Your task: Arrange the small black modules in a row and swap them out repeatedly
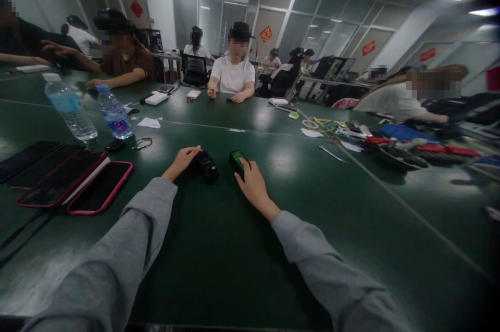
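A black handheld device [208,166] with a small screen and buttons lies on the dark green table. My left hand [183,161] has its fingers closed on the device's upper left edge; the fingertips are partly hidden. To the right, a black casing with a green circuit board [236,158] rests on the table, apart from the device. My right hand [253,182] lies over the near part of that casing, fingers stretched onto the board and thumb apart. Its fingertips cover some of the board.
Several phones [100,189] lie at the left, with two water bottles [70,108] behind them. A wrench [332,154] and a heap of cables and tools [390,139] are on the right. Across the green table [219,269] a person [233,74] sits; others work around.
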{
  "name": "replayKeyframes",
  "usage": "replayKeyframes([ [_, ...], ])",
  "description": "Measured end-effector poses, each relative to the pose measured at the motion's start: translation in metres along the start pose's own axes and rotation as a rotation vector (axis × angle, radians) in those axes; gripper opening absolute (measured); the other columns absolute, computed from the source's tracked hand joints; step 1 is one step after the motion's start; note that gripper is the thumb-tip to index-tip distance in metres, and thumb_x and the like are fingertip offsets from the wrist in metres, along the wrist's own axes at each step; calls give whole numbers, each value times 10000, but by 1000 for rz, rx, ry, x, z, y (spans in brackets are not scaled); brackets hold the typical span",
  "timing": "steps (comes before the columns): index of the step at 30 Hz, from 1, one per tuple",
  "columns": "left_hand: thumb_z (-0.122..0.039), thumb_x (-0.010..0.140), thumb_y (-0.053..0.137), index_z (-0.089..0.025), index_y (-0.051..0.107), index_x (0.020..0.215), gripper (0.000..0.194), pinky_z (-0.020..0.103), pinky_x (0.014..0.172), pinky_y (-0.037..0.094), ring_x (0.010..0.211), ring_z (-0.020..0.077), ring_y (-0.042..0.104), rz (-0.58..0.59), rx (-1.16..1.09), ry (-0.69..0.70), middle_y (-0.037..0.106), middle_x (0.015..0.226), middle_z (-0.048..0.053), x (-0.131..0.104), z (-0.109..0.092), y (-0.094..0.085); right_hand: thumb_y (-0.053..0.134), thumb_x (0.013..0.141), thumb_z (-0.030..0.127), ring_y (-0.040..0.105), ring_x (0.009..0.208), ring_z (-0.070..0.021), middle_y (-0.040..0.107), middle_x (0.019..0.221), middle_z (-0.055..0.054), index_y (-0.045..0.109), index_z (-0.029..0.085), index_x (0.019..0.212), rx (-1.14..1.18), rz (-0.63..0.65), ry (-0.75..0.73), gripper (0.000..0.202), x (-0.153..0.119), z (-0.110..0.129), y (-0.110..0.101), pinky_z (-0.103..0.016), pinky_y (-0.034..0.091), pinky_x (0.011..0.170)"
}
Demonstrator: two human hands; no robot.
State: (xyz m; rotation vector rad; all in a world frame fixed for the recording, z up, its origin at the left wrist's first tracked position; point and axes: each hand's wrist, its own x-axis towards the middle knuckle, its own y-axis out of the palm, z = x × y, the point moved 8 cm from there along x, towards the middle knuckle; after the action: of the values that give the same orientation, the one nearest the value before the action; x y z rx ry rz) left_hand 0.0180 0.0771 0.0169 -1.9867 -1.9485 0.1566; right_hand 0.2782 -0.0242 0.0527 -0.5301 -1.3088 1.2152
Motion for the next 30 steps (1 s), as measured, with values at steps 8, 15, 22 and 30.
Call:
replayKeyframes([
  [8, -713, 783, 543, -135, 758, 1004, 656, 352, 898, 458, 925, 241, 662, 9, -17, 26, 751, 987, 106, 0, -4, 2, 499, 941, 320, 571, 1166, -267, 329, 1451, -159, 293, 220, 1467, 240, 162, -199, 574, -3, 42, 22, -431, 561, 909],
  [15, -697, 777, 569, -130, 768, 974, 632, 334, 856, 472, 881, 230, 669, 2, -43, -32, 761, 931, 99, -1, -2, 2, 502, 947, 389, 590, 1132, -265, 354, 1452, -149, 305, 206, 1456, 275, 203, -214, 576, -3, 42, 18, -457, 565, 912],
  [22, -673, 788, 579, -137, 761, 991, 602, 330, 843, 469, 844, 211, 666, 20, -88, -69, 758, 926, 92, -4, -1, 3, 466, 943, 321, 594, 1113, -261, 403, 1415, -155, 319, 177, 1447, 220, 159, -195, 544, -3, 41, 14, -432, 584, 870],
  [30, -693, 795, 549, -135, 756, 1015, 635, 360, 878, 455, 893, 229, 659, 28, -52, -55, 750, 961, 107, -1, 3, 3, 451, 915, 236, 581, 1141, -308, 445, 1338, -207, 375, 112, 1411, 69, -2, 58, 517, 7, 3, 8, -453, 570, 866],
])
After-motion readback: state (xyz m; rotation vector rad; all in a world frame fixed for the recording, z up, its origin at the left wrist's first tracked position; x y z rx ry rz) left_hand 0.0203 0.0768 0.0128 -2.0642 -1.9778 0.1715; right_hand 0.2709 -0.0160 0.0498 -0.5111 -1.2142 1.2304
